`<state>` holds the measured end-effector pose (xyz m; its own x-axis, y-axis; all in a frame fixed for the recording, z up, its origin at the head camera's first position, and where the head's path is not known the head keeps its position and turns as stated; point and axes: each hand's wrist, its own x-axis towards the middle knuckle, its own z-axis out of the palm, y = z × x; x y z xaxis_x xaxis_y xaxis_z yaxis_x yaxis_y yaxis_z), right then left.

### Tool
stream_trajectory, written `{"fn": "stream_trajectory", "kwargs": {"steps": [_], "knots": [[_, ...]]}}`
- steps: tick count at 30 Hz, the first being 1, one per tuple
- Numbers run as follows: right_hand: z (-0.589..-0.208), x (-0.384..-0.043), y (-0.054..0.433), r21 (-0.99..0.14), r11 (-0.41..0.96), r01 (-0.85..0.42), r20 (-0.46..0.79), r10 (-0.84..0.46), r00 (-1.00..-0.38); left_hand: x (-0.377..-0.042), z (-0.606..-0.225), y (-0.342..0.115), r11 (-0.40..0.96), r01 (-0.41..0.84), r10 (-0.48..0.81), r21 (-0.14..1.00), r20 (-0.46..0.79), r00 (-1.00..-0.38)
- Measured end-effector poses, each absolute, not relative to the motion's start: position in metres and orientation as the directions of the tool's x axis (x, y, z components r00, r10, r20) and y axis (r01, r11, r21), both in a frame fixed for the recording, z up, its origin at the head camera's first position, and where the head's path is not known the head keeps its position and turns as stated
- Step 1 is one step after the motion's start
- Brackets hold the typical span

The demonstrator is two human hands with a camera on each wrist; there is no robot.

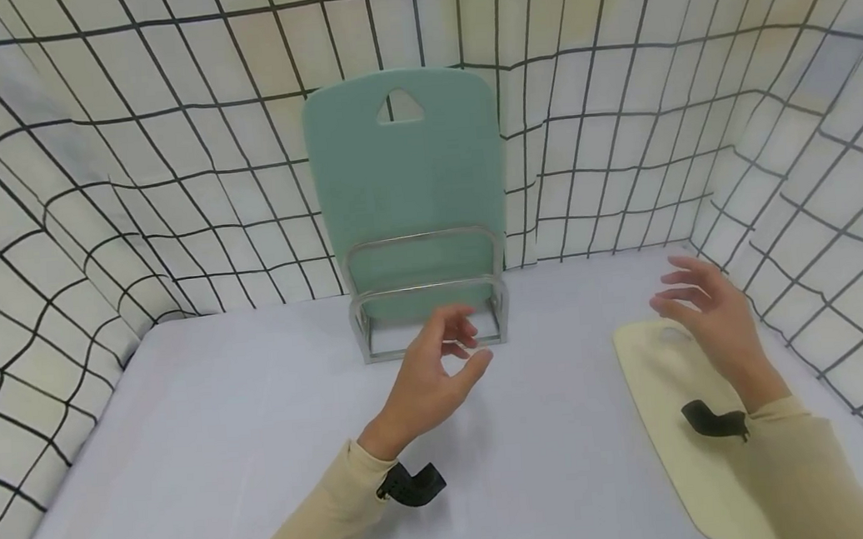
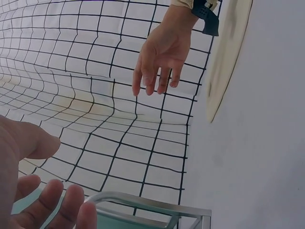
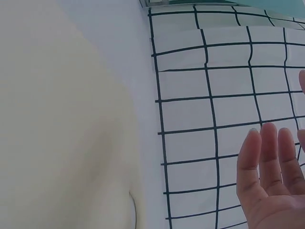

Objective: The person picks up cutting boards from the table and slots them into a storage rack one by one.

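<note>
A green cutting board with a triangular handle hole stands upright in a silver metal rack at the back of the table. In front of the rack, my left hand hovers with loosely bent fingers and holds nothing. A cream cutting board lies flat on the right side of the table, its handle slot at the far end. Above that board's far end my right hand is raised, fingers relaxed, nothing in its grasp. The right wrist view shows the cream board large beside the fingers.
White cloth with a black grid closes off the back and both sides. The table has a pale white surface. Each wrist wears a dark strap, the left strap showing below the cuff.
</note>
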<state>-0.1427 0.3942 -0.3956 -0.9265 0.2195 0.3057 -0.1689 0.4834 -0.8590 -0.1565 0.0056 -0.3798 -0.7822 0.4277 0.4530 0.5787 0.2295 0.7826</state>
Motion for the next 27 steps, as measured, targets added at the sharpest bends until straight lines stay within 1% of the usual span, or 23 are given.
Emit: {"fn": "stream_trajectory", "kwargs": {"steps": [3,10,16,27], "knots": [[-0.396,-0.142,0.4,-0.857,0.493,-0.149,0.276,0.195,-0.941,-0.156,-0.38,0.008,0.214,0.584,0.436,0.783,0.458,-0.775],[-0.397,-0.141,0.407,-0.809,0.566,-0.158,0.232,0.061,-0.971,-0.154,-0.388,0.015,0.217,0.547,0.471,0.809,0.404,-0.784],[-0.402,-0.141,0.413,-0.79,0.603,-0.115,0.129,-0.019,-0.991,-0.149,-0.396,0.024,0.23,0.524,0.502,0.82,0.362,-0.786],[-0.409,-0.141,0.434,-0.762,0.645,-0.055,0.019,-0.063,-0.998,-0.142,-0.407,0.051,0.251,0.405,0.579,0.879,0.198,-0.791]]}}
